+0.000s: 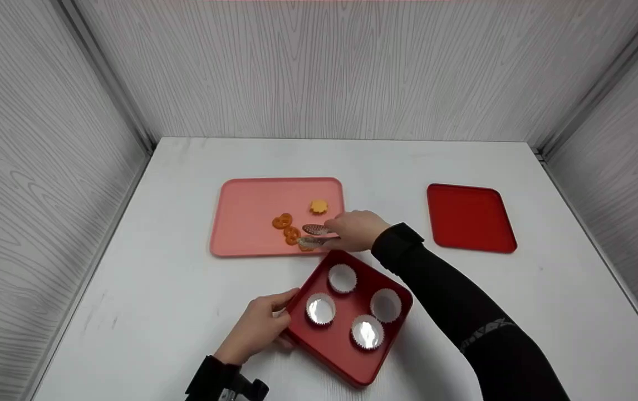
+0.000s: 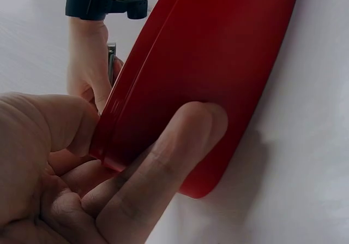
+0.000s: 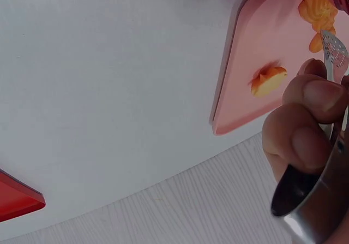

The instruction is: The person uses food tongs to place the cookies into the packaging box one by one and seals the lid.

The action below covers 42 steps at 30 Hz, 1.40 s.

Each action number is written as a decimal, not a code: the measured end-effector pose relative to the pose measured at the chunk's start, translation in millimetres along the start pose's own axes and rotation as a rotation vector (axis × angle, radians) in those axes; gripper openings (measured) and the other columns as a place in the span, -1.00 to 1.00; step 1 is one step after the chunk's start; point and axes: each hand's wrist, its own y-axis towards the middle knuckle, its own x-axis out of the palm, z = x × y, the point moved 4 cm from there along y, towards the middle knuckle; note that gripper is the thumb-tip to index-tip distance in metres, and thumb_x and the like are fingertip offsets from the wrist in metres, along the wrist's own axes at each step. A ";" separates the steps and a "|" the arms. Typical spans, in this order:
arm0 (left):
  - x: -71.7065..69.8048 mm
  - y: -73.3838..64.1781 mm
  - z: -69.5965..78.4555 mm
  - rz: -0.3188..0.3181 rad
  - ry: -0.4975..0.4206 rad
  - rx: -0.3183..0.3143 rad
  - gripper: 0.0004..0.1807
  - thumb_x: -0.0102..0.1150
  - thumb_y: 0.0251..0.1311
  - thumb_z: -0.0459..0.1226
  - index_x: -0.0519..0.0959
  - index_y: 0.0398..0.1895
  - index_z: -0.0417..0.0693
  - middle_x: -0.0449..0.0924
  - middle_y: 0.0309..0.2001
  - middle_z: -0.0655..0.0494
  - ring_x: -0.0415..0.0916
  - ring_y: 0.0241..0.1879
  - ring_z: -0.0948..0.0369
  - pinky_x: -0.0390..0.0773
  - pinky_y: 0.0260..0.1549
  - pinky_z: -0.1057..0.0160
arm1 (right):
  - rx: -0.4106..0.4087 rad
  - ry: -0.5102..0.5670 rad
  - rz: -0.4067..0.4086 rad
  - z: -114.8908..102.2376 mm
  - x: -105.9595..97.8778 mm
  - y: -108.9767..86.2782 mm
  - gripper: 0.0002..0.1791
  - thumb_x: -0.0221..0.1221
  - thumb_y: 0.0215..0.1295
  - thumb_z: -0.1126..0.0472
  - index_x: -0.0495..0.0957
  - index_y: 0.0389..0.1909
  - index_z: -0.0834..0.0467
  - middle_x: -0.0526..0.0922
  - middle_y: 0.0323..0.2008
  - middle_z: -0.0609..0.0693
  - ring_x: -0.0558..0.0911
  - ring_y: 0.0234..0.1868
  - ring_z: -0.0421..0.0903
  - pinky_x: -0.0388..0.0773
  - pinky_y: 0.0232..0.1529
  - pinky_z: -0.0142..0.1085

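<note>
My left hand (image 1: 258, 328) grips the left side of a deep red tray (image 1: 333, 345), thumb at the rim and fingers against its outside. In the left wrist view, the tray's red underside (image 2: 218, 64) tilts up from the table. Several white cupcake liners (image 1: 367, 332) stand inside it. My right hand (image 1: 359, 229) holds metal tongs (image 1: 314, 229) with perforated ends, their tips apart over the pink tray (image 1: 246, 209). By the tips lie two pretzels (image 1: 282, 221) and a cookie (image 1: 306, 248), partly hidden. Farther back on the pink tray sits a yellow scalloped cookie (image 1: 319, 206).
A flat red tray (image 1: 470, 217) lies on the white table (image 1: 146, 289) at the right. Grey wood-patterned panels (image 1: 319, 72) close off the back and both sides. The deep red tray's far corner meets the pink tray's front edge in the head view.
</note>
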 end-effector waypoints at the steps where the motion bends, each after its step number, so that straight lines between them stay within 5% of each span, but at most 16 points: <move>1: -0.1 -0.1 0.0 0.001 0.005 0.006 -0.31 -0.02 0.22 -0.45 0.34 0.49 -0.17 0.40 0.40 -0.26 0.75 -0.43 0.10 0.69 -0.46 0.14 | -0.003 -0.006 0.000 -1.2 -0.8 -0.1 -0.59 0.19 0.44 -0.19 0.58 -0.11 0.11 0.66 -0.30 0.03 0.62 -0.30 0.00 0.55 -0.20 -0.09; 19: 7.7 -2.3 2.2 0.037 -0.038 -0.005 -0.30 -0.05 0.20 -0.46 0.31 0.50 -0.21 0.37 0.39 -0.36 0.73 -0.48 0.06 0.69 -0.46 0.12 | 0.058 -0.109 -0.071 -14.5 -11.5 13.2 -0.58 0.25 0.37 -0.19 0.66 -0.17 0.11 0.65 -0.42 -0.01 0.50 -0.45 -0.09 0.56 -0.28 -0.12; 25: 16.0 -4.1 4.9 0.087 -0.010 -0.006 -0.33 -0.07 0.20 -0.48 0.34 0.47 -0.29 0.37 0.38 -0.38 0.73 -0.46 0.12 0.68 -0.49 0.16 | 0.074 -0.191 -0.023 -15.5 -8.9 16.2 -0.60 0.28 0.36 -0.18 0.64 -0.29 0.12 0.62 -0.47 0.01 0.53 -0.48 -0.07 0.62 -0.28 -0.07; 32: 20.8 -8.0 7.1 0.145 0.041 0.031 -0.34 -0.08 0.17 -0.50 0.37 0.43 -0.34 0.45 0.30 -0.42 0.70 -0.52 0.14 0.67 -0.56 0.15 | 0.094 -0.157 0.021 -9.2 -5.6 15.3 -0.51 0.31 0.27 -0.27 0.63 -0.36 0.12 0.66 -0.46 0.02 0.61 -0.44 -0.02 0.62 -0.28 -0.03; 37: 18.9 -6.9 10.5 0.202 0.145 0.055 -0.49 0.01 0.26 -0.43 0.52 0.29 -0.32 0.60 0.15 -0.36 0.64 -0.66 0.14 0.63 -0.64 0.14 | 0.122 -0.140 0.012 -3.9 -3.4 14.8 -0.44 0.30 0.22 -0.36 0.61 -0.38 0.10 0.57 -0.53 -0.04 0.50 -0.52 -0.06 0.56 -0.34 -0.07; 42: 15.5 -4.0 19.4 0.316 0.442 0.143 -0.78 0.18 0.38 -0.26 0.72 -0.05 -0.16 0.77 -0.12 -0.07 0.74 -0.25 0.07 0.67 -0.24 0.02 | 0.134 -0.134 0.015 -1.1 -3.5 13.8 -0.45 0.30 0.21 -0.36 0.60 -0.39 0.09 0.50 -0.56 -0.07 0.43 -0.54 -0.08 0.50 -0.39 -0.10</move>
